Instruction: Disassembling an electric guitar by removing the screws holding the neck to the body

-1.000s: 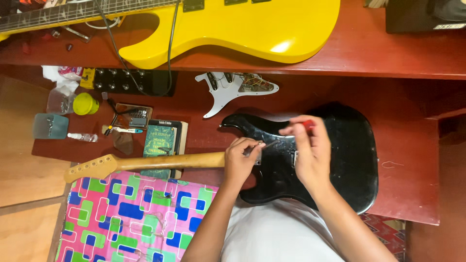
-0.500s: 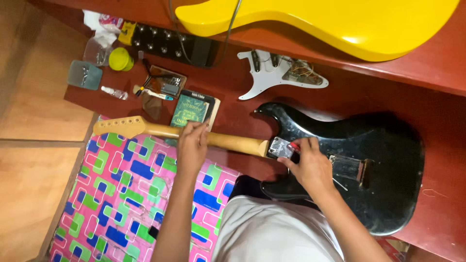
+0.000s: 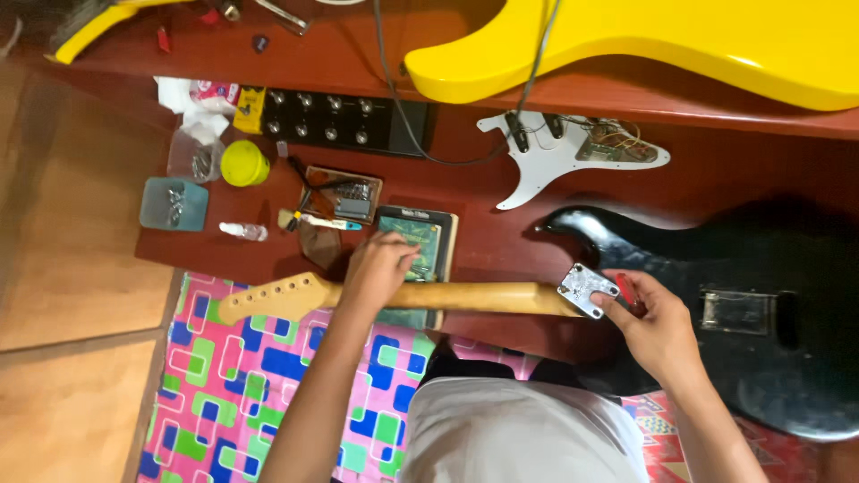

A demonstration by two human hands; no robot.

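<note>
My left hand (image 3: 376, 273) wraps its fingers around the pale wooden guitar neck (image 3: 403, 296), which lies across the red surface (image 3: 501, 237) and joins the black guitar body (image 3: 716, 304). My right hand (image 3: 658, 326) pinches a small red tool (image 3: 626, 292) just beside the silver neck plate (image 3: 588, 290), fingers closed on it.

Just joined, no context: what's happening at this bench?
A person is working on a black guitar body lying on a red-brown table. The left hand has a grip on the wooden neck, which lies across toward the body. The right hand holds a silver metal plate at the neck joint, with something small and red in the fingers. A loose white pickguard and a yellow guitar lie beyond.
</note>
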